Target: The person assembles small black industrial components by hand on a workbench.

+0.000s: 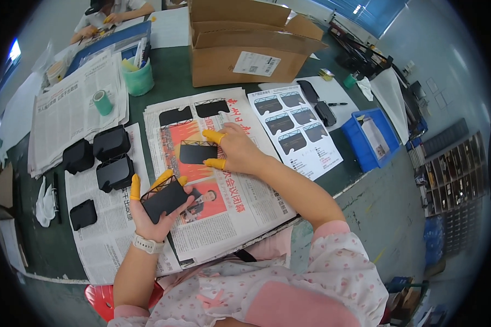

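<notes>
My left hand [150, 217], in yellow finger cots, holds a flat black plate [165, 200] with an open lattice along one edge, tilted over the newspaper's near left side. Yellow cots also cover two fingers of my right hand [239, 150], which grips the right end of a second black lattice-edged plate [199, 154]. I cannot tell whether that plate touches the paper. Beyond it, two similar plates, a left one [175, 116] and a right one [212, 108], lie on the newspaper stack [223, 212]. Stacks of black plates [112, 143] sit to the left, with a smaller pile [83, 215] nearer me.
A printed sheet picturing such plates [297, 131] lies right of the newspapers, by a blue bin [365, 158]. Behind stand a cardboard box [248, 54] and a green pen cup [138, 79]. A green tape roll [102, 102] is at left. Another person [112, 13] works across the table.
</notes>
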The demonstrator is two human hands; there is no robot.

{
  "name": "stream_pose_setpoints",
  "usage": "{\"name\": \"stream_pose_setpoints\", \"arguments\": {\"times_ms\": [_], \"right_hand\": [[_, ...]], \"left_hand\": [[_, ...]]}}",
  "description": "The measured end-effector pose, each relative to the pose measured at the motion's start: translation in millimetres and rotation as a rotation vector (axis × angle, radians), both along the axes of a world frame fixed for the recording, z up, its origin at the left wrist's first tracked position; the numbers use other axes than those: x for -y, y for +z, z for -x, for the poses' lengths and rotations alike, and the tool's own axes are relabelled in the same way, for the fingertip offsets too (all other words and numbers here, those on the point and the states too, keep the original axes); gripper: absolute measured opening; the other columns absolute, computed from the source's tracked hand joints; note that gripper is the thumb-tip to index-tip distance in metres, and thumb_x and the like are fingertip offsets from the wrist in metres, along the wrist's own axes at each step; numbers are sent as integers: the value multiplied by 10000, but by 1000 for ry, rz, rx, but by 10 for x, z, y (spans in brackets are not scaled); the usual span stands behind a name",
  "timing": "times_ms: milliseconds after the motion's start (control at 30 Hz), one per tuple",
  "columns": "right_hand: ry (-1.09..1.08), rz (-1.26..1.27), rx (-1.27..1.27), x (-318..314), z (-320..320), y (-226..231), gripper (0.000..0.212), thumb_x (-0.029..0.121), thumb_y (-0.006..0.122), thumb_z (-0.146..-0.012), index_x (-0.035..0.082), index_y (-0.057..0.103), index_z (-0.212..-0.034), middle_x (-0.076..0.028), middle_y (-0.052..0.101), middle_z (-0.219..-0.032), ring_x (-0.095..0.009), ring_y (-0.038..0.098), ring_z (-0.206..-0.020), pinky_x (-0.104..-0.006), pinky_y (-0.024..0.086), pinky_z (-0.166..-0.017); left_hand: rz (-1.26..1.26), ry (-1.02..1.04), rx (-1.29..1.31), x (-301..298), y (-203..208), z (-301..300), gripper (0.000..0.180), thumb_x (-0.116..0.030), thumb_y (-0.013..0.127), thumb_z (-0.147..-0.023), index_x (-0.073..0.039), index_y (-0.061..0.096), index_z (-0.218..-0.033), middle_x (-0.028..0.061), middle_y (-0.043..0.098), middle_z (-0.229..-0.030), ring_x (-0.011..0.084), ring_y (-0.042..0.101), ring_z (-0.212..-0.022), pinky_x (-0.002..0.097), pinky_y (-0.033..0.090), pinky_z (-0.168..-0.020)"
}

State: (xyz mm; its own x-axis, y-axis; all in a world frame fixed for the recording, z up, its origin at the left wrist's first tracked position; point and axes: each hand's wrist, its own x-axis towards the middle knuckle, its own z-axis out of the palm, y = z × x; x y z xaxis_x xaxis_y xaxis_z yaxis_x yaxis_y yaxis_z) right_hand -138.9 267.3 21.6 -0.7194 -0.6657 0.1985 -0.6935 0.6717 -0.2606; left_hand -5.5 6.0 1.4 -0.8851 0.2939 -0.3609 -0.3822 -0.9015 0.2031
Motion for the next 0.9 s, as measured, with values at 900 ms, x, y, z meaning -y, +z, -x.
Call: {"name": "stream_pose_setpoints", "arguments": {"times_ms": [900], "right_hand": [[238, 394, 22, 665, -823, 130, 727, 226, 888, -664, 97, 614, -1325, -143, 612, -1332, -347, 613, -1190, -438, 497, -1030]], "left_hand": [[-146, -91, 51, 106, 5, 44, 863, -758, 390, -944, -54, 594, -1401, 177, 648, -1342, 345, 645, -1186, 496, 513, -990]]}}
